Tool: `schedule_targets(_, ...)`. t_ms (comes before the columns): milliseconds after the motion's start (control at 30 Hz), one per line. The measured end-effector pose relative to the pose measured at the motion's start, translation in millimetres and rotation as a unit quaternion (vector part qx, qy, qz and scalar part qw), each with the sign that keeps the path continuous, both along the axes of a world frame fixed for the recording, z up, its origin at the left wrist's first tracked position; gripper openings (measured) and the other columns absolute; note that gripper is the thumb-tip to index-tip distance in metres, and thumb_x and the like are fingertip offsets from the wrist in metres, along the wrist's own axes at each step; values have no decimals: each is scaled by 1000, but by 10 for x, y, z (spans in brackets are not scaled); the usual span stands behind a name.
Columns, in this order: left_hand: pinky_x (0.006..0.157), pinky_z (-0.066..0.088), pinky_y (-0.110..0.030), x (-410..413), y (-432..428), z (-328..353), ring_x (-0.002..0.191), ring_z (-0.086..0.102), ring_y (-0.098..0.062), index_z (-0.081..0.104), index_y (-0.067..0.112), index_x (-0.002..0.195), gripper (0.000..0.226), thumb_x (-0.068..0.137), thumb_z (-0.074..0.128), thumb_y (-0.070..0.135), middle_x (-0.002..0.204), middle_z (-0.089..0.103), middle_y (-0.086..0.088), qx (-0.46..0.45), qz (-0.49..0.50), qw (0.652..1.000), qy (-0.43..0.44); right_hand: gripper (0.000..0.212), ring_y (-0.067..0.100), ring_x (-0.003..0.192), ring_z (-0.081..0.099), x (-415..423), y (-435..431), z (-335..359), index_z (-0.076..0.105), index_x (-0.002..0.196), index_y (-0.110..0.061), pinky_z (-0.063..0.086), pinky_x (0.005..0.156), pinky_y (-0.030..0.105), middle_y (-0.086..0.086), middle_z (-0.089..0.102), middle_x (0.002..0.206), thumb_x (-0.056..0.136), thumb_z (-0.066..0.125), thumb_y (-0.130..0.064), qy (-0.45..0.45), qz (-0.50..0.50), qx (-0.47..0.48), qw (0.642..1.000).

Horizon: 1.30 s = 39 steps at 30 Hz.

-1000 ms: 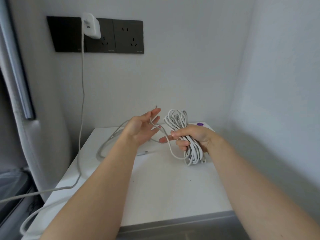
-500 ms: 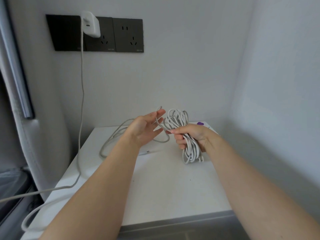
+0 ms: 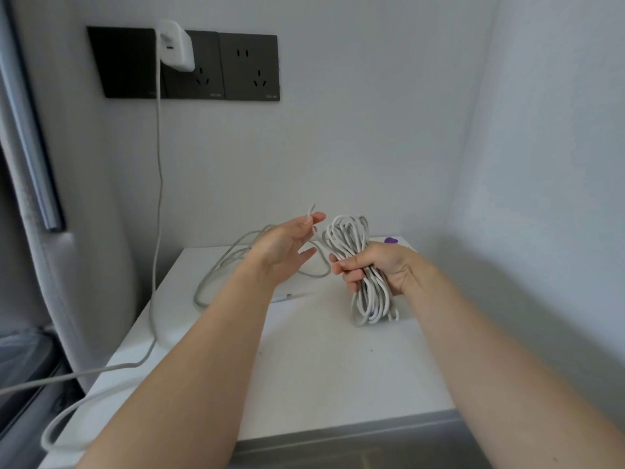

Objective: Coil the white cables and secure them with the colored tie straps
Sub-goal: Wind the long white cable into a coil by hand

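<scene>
Cable coil (image 3: 348,238) hangs bunched in the fisted right hand (image 3: 375,265) over the bench (image 3: 321,367); left hand (image 3: 284,245), spread, carries the tail (image 3: 311,211). Light, limp, springy stuff, I'd say: grip mid-bundle for strapping.

The cable bundle (image 3: 368,299) is white, shaded pale grey between strands. The tie strap (image 3: 390,240) is bright purple (the one strong colour here). The loose cable (image 3: 220,275) reads light grey. The socket panels (image 3: 250,67) are plain matt black, the charger (image 3: 176,45) glossy white, the tabletop (image 3: 321,367) plain white, and its front edge (image 3: 338,438) grey.
</scene>
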<state>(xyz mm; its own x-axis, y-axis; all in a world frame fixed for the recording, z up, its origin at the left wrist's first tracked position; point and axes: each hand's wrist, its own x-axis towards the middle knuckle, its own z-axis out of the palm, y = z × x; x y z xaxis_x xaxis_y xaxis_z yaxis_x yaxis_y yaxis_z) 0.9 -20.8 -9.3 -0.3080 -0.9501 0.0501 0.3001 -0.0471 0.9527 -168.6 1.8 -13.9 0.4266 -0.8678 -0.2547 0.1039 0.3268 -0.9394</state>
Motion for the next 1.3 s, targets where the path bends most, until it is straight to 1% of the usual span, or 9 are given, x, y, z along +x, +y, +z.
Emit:
schedule_targets(200,111,28,-40,-15,-27,-31,134,37,-17,65,18,95,17,95,49,15,128,56,0,-11,12,999,-37,14,2,31,32,7,17,5,48,75,-10,32,37,16,-5,43,45,89,48,-13,39,39,-49,997)
schedule_targets(300,100,36,-36,-54,-34,-27,120,49,-13,65,22,88,14,93,53,24,119,63,2,-29,121,989,-84,24,3,29,30,-2,1,2,43,67,-12,32,36,18,-5,39,43,91,45,-12,26,28,-51,998)
schedule_targets(433,70,43,-27,-83,-82,-77,92,58,-20,54,17,88,8,91,46,19,105,67,-6,-99,267,923,-260,19,4,28,30,-21,35,32,44,65,-10,31,36,19,-4,40,41,84,48,-6,-18,21,-64,998)
schedule_targets(600,70,53,-39,-73,-33,-132,77,61,-26,48,20,103,20,84,46,16,80,62,-2,-184,312,832,-421,18,4,27,30,-62,43,71,50,79,-5,28,36,16,-3,40,39,89,35,0,-64,-18,-75,995)
schedule_targets(733,92,43,-35,-47,-55,-131,113,47,-20,54,19,125,42,84,55,11,120,56,0,-344,335,756,-445,22,4,27,31,-66,49,73,50,79,-4,28,36,17,-2,41,38,90,33,0,-61,-8,-72,996)
schedule_targets(867,109,26,-38,-69,-76,-179,129,36,-19,50,21,133,40,92,50,22,123,59,0,-329,223,754,-523,21,4,27,31,-81,49,66,51,78,-4,29,37,17,-2,42,39,89,33,0,-73,-13,-77,994)
schedule_targets(967,98,35,-35,-73,-69,-165,113,47,-23,68,15,106,27,97,43,24,103,63,-7,-319,226,748,-536,24,4,27,32,-87,36,87,50,77,-6,31,37,15,-3,42,39,90,31,-1,-128,-60,-93,986)
schedule_targets(1100,70,40,-27,-5,-133,-131,82,58,-28,66,19,75,28,94,45,20,96,62,-11,-239,292,791,-482,27,4,30,35,-106,-27,121,45,71,-10,36,39,15,-5,41,40,95,32,-5,-232,-144,-121,954)
schedule_targets(1300,65,38,-24,-19,-23,-4,68,52,-18,69,11,81,25,92,47,11,76,62,-1,-201,345,834,-379,27,5,35,38,-126,-133,57,43,68,-15,42,44,17,-7,43,44,95,43,-10,-243,-201,-116,942)
